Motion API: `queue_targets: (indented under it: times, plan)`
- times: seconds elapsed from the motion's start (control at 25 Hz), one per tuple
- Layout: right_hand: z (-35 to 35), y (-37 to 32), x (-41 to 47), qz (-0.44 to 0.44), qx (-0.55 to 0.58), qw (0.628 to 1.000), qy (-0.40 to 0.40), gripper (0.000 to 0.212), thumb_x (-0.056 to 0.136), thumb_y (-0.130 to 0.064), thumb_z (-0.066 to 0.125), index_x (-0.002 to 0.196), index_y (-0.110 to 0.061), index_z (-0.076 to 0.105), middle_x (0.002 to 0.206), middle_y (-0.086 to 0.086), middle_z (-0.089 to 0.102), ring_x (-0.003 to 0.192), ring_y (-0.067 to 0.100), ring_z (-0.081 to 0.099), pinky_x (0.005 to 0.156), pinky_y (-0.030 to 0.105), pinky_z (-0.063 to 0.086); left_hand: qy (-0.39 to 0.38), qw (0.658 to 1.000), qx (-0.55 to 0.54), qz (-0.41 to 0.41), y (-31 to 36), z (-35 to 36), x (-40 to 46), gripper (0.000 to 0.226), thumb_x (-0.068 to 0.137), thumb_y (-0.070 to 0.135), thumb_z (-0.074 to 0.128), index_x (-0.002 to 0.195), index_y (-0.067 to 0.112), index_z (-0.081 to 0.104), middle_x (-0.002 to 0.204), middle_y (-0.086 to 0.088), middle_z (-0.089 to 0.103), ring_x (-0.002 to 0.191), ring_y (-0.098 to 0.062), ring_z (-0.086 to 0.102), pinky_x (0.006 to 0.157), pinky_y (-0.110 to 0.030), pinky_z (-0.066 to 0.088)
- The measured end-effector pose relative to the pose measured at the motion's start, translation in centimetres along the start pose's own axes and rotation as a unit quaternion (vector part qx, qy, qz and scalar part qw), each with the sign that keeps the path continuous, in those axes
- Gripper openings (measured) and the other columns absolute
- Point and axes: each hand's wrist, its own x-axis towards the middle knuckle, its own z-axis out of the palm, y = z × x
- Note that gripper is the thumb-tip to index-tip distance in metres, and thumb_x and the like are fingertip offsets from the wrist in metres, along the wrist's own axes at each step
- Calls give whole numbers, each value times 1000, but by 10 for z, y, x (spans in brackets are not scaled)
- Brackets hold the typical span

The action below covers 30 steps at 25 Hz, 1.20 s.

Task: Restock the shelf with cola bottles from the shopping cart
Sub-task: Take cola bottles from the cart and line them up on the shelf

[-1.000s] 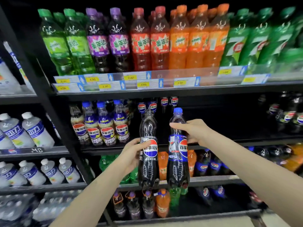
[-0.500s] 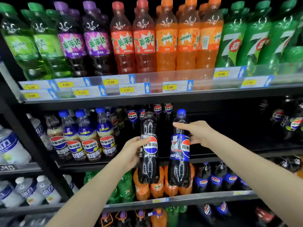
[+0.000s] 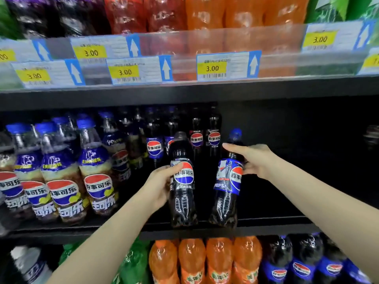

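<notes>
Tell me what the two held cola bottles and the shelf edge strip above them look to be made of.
Black-cap bottle in the left hand: clear glossy plastic, judging by moulded ribs and highlights.
Blue-cap bottle in the right hand: apparently the same plastic, with a shiny film label.
Price strip: transparent, probably acrylic; bottles show through it.

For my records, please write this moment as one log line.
left hand: grips black-cap cola bottle | right hand: grips blue-cap cola bottle | both bases at shelf edge
</notes>
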Motion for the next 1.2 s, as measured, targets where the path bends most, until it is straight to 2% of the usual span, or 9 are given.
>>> queue_targets:
  times: [0.12, 0.24, 0.4, 0.52, 0.6, 0.8, 1.04, 1.12, 1.2]
  plan:
    - [0, -1, 24, -21, 11, 1000, 20, 49, 65, -26, 86, 98, -3, 57, 79, 10, 66, 58, 18, 68, 47, 29, 56, 4, 999, 11, 37, -2, -3, 23, 41, 65, 23, 70, 102, 6, 66, 90, -8, 74, 75, -18, 72, 62, -28, 55]
    - [6, -7, 46, -70, 13, 997, 37, 49, 62, -27, 88, 95, -2, 62, 79, 10, 68, 57, 17, 69, 47, 28, 56, 17, 998, 4, 67, -3, -4, 45, 43, 64, 23, 71, 104, 7, 66, 91, -8, 73, 77, -18, 71, 64, -29, 56]
    - [24, -9, 68, -159, -81, 976, 122, 61, 45, -47, 90, 79, 0, 69, 80, 11, 72, 69, 21, 71, 64, 36, 60, 18, 993, -19, 116, -5, -1, 67, 42, 66, 18, 69, 106, 6, 65, 93, -9, 72, 75, -17, 71, 64, -26, 59]
    - [35, -8, 69, -216, -135, 956, 146, 44, 55, -47, 87, 74, -11, 69, 76, 1, 70, 69, 12, 66, 53, 22, 49, 11, 990, -30, 135, -6, -2, 79, 57, 66, 15, 74, 120, 3, 59, 103, -13, 71, 85, -21, 71, 74, -32, 58]
    - [44, -3, 66, -249, -148, 946, 147, 36, 57, -47, 86, 72, -20, 67, 75, -3, 70, 72, 11, 67, 59, 25, 54, -12, 989, -20, 145, -6, -2, 85, 57, 67, 12, 78, 120, 6, 58, 102, -10, 72, 91, -21, 70, 83, -35, 55]
    - [57, 9, 62, -278, -199, 921, 186, 57, 60, -55, 80, 100, -19, 63, 89, -4, 70, 87, 19, 66, 78, 41, 55, -81, 985, 4, 152, -11, -1, 95, 47, 75, 1, 70, 118, 14, 58, 111, -10, 70, 104, -22, 66, 94, -34, 52]
    - [61, 20, 64, -299, -262, 898, 191, 79, 66, -64, 70, 128, -19, 48, 111, 2, 66, 105, 26, 62, 84, 42, 52, -114, 982, 71, 131, -16, -10, 98, 60, 80, 17, 64, 136, 15, 46, 123, -2, 65, 119, -16, 58, 100, -31, 45]
    - [59, 22, 63, -303, -274, 896, 172, 89, 70, -55, 74, 141, -17, 36, 122, 4, 62, 113, 27, 59, 89, 42, 51, -121, 979, 112, 119, -14, -9, 94, 59, 83, 25, 66, 138, 19, 44, 129, 3, 62, 124, -13, 54, 104, -30, 40]
    - [50, 25, 62, -304, -224, 919, 116, 86, 71, -38, 79, 141, -17, 34, 124, 0, 61, 114, 20, 58, 92, 32, 48, -106, 972, 176, 113, -9, -6, 86, 60, 82, 34, 68, 136, 22, 45, 129, 8, 60, 124, -10, 53, 103, -25, 40]
